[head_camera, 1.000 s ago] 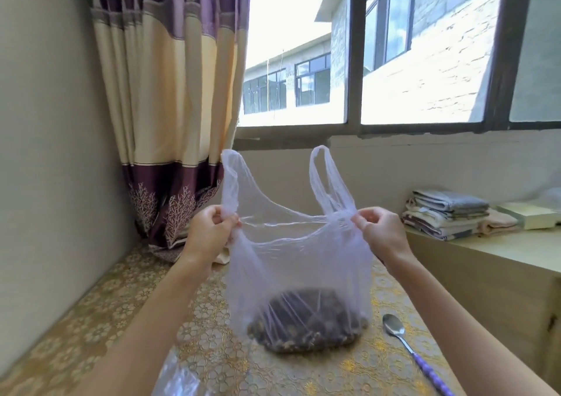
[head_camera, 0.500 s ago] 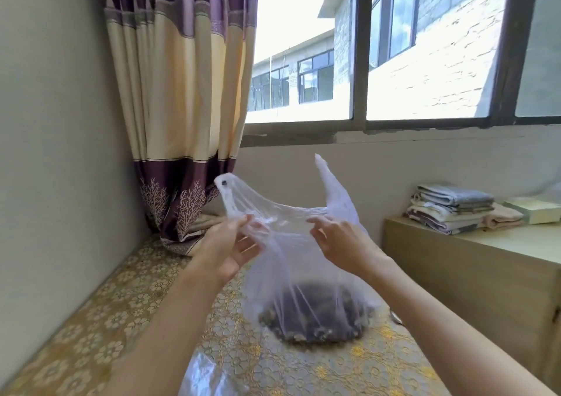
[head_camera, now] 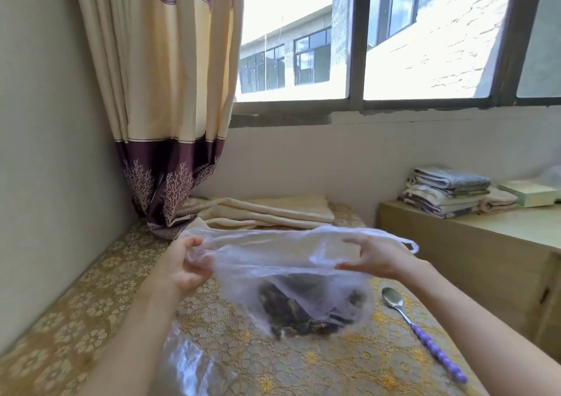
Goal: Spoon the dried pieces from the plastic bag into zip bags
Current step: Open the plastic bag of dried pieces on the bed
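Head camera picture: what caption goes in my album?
Both hands, left hand and right hand, spread the plastic bag open beside a spoon.

Thin clear plastic bag, mouth stretched wide, dark dried pieces heaped at its bottom.

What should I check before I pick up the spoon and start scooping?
1. Bag mouth open: ok. The left hand and right hand stretch the plastic bag wide at its rim.
2. Dried pieces reachable: ok. The dried pieces sit in a dark heap at the bottom of the bag.
3. Spoon close by: ok. The spoon lies on the tablecloth to the right of the bag.
4. A hand free for the spoon: not ok. Both hands are on the bag.
5. Zip bag ready and open: cannot tell. Some clear plastic lies near the left arm, too blurred to tell.
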Action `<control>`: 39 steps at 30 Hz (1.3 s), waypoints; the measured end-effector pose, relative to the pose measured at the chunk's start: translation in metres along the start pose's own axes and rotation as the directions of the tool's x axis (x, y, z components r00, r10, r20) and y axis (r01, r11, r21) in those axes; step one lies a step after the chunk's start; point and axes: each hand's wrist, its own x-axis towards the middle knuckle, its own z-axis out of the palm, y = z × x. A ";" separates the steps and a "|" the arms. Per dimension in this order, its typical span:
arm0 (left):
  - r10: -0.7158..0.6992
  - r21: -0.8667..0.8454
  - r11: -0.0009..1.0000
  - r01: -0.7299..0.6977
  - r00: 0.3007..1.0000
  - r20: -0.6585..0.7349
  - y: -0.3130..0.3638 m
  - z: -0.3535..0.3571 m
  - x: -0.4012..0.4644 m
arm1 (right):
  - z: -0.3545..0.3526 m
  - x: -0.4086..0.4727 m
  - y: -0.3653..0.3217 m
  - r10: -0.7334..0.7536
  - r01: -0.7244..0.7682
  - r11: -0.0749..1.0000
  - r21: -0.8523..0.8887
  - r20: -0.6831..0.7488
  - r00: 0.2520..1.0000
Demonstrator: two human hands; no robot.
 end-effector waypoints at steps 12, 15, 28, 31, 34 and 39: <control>0.550 0.780 0.583 -0.227 0.817 -0.174 0.005 -0.012 0.012 | 0.010 -0.020 -0.006 -0.174 0.162 0.961 0.224 0.034 0.984; 0.850 0.892 -0.195 -0.409 0.384 0.361 -0.006 0.007 -0.002 | 0.003 -0.017 -0.027 -0.232 0.313 0.898 0.311 -0.271 0.934; 0.290 0.620 -0.782 -0.055 0.850 0.441 -0.069 -0.028 0.029 | 0.066 0.014 -0.028 -0.097 0.097 0.995 -0.001 -0.021 0.995; 0.330 0.636 -0.772 0.018 0.866 0.376 -0.061 -0.035 0.033 | 0.059 0.019 -0.021 -0.013 0.028 0.940 0.340 -0.047 0.999; 0.355 0.774 -0.633 -0.015 0.883 0.307 -0.055 -0.037 0.043 | 0.035 0.024 -0.011 0.172 -0.122 0.517 0.847 0.037 0.984; 0.305 0.982 0.134 -0.135 0.948 0.089 -0.045 -0.021 0.044 | 0.013 0.026 0.011 0.123 -0.362 -0.164 0.918 0.383 0.916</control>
